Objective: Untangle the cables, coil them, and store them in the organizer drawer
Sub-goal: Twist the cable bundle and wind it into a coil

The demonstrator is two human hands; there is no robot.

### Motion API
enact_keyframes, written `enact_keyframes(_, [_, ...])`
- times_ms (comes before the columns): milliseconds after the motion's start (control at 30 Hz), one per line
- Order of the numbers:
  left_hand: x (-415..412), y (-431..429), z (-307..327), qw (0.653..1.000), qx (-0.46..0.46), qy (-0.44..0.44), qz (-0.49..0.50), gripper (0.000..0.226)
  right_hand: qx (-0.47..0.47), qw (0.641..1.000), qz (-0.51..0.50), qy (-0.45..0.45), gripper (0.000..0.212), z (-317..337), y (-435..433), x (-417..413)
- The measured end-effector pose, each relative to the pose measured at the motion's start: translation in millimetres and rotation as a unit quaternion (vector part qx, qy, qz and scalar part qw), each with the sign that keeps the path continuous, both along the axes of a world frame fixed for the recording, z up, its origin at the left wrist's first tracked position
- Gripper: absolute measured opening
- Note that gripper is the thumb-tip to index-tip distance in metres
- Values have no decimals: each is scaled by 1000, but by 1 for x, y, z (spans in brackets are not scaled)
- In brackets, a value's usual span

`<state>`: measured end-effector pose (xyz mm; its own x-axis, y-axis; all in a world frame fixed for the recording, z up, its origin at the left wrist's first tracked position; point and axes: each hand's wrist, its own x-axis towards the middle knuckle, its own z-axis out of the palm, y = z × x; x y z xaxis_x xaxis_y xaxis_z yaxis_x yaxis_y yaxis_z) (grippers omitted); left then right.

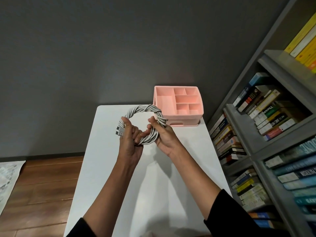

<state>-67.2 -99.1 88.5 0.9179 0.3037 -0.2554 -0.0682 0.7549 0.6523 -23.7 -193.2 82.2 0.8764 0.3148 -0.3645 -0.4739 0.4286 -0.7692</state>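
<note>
While both hands are raised over the white table point(102, 159), a coil of white cables point(145, 109) hangs between them near the middle of the frame. The strands are twisted round one another into a rough ring. The left hand point(130, 135) is clenched round the left side of the ring, fingers curled inward over the strands. Two grey connector ends point(119, 131) stick out just left of this hand. The right hand point(163, 134) grasps the lower right side of the ring, its thumb pointing up along the inner edge and its fingers wrapped under the bundle. The coil is clear of the table, and its shadow falls on the tabletop below the hands.

A pink organizer point(183, 118) stands at the far right corner of the table, just beyond and to the right of the coil. Its open top is split into several compartments, and nothing shows inside them. Its drawer point(188, 122) sits pushed in along the bottom front, with a slot handle.

A grey bookshelf point(248, 147) packed with books point(273, 117) fills the right side of the frame. A wooden floor point(42, 185) and the edge of a pale rug point(6, 177) lie at lower left. Black sleeves point(230, 216) cover both forearms at the bottom edge.
</note>
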Motion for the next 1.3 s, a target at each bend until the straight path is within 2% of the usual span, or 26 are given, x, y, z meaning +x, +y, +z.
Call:
enact_keyframes(133, [-3,-7,-2,992,129,-1,1,43,-102,991,-87,7,18,-3,10,4])
enact_keyframes(233, [-6,-9,-6,962,270,-27,-7,40,-147,983,-95,53,24,-6,15,5])
enact_keyframes(300, [-8,-9,-10,939,341,-47,-17,28,-190,976,-81,75,25,-7,17,4])
enact_keyframes(433, [-11,-9,-14,891,444,-81,-50,27,-142,978,-90,127,14,-8,15,3])
enact_keyframes(467, [-12,-10,-11,887,450,-83,-57,22,-136,977,-95,133,13,-9,14,3])
enact_keyframes(533, [-11,-10,-8,912,403,-54,-52,17,-164,974,-103,117,9,-13,13,4])
enact_keyframes(600, [-9,-11,-5,948,314,-7,-45,20,-175,974,-112,93,20,-12,10,3])
enact_keyframes(667, [-5,-8,-1,979,192,41,-51,25,-174,974,-129,69,21,-11,8,4])
enact_keyframes(733, [-2,-3,2,991,106,63,-42,23,-188,971,-144,41,19,-7,8,4])
enact_keyframes(800, [2,1,2,992,112,58,-16,14,-199,967,-157,25,17,-4,10,7])
enact_keyframes(900, [2,2,-2,974,224,10,-1,6,-224,960,-157,56,18,-8,15,11])
enact_keyframes(1000, [-6,2,-8,923,377,-79,-11,6,-223,960,-125,115,21,-18,20,14])
enact_keyframes(1100, [-12,-2,-13,890,442,-113,-21,12,-222,961,-75,149,21,-25,23,14])
enact_keyframes(1167, [-12,-1,-18,898,432,-87,-20,9,-211,963,-63,157,25,-27,21,12])
enact_keyframes(1200, [-10,0,-20,913,404,-58,-19,7,-194,965,-66,162,23,-28,19,11])
enact_keyframes(1300, [-4,6,-22,973,221,64,-18,23,-118,980,-33,158,19,-24,9,7])
